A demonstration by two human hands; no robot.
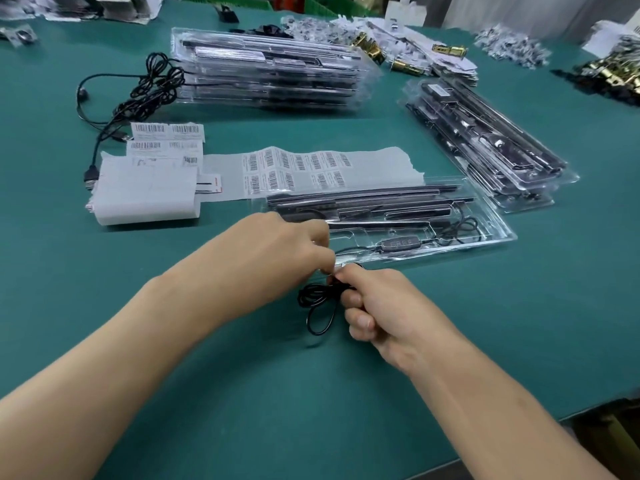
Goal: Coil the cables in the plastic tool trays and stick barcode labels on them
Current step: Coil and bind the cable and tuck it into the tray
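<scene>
Your right hand (381, 306) grips the coiled black cable (313, 299); your left hand (284, 244) pinches what looks like its plug (336, 267), just beside the clear plastic tray (493, 216).

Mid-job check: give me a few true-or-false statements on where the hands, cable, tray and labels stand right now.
1. The left hand and right hand both hold the black cable. True.
2. The label sheet lies beyond the tray. True.
3. The black cable's coil lies inside the tray. False: it is in front of the tray, in the right hand.
4. Only one stack of trays is present. False: there is a far stack and a right stack.
</scene>
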